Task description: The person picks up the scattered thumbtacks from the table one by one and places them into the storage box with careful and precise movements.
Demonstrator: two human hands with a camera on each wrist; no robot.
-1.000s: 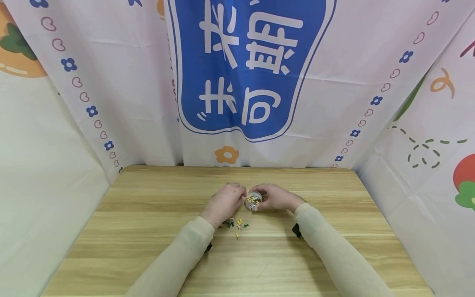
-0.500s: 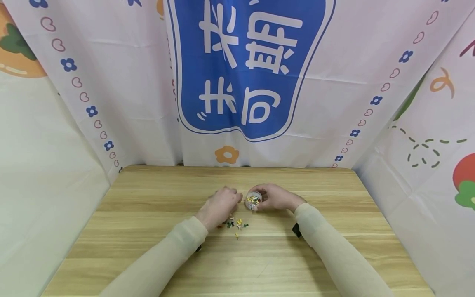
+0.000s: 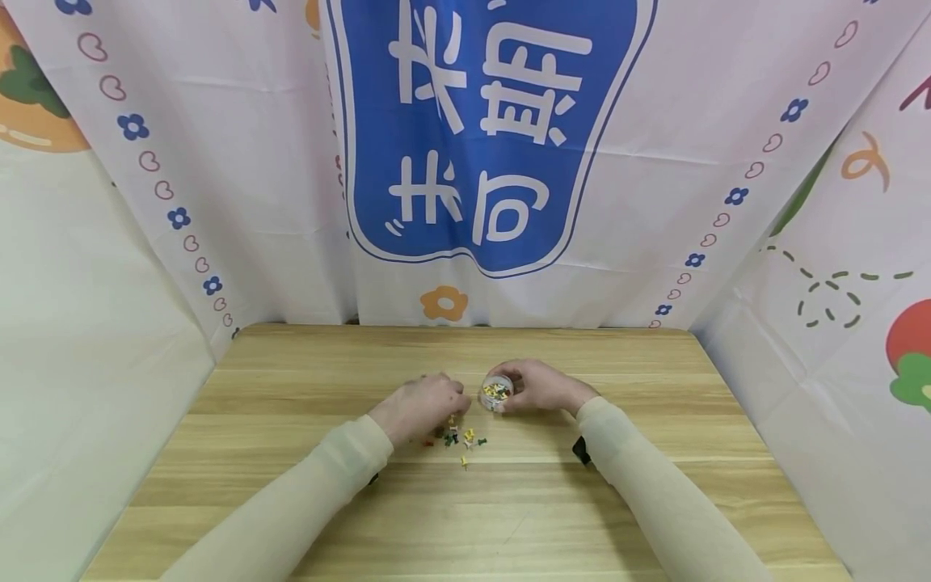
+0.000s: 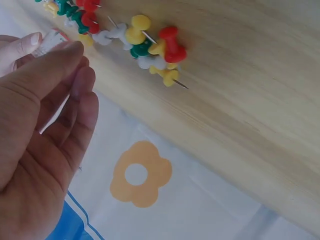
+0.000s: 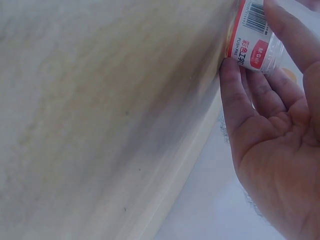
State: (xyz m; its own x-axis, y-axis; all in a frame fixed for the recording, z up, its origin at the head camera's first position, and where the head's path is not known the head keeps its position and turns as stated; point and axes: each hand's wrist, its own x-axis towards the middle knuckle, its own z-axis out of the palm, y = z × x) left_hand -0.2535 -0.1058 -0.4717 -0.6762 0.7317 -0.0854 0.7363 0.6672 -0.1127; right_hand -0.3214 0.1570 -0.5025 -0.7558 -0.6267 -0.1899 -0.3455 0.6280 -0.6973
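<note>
Push pins (image 3: 469,435) beside my left hand (image 3: 422,404), narrowed, contents unclear, look light, slick; I'd pinch their heads (image 4: 172,45) while my right hand (image 3: 538,386) grips the tub (image 5: 252,37).

The left arm (image 3: 291,493) and right arm (image 3: 669,493) are stretched forward and angled inward. The left hand (image 3: 423,404) is held with fingers loosely bent, thumb close to them; the right hand (image 3: 537,386) is curved in a grip.

Plain cream sleeves are worn to the wrists: a left sleeve (image 3: 291,493) behind the bare left hand (image 3: 422,404), a right sleeve (image 3: 655,485) behind the bare right hand (image 3: 541,386). Behind the right hand, a black block (image 3: 580,450) is seen at the sleeve's inner edge; behind the left, a black sliver (image 3: 373,478) is glimpsed.
</note>
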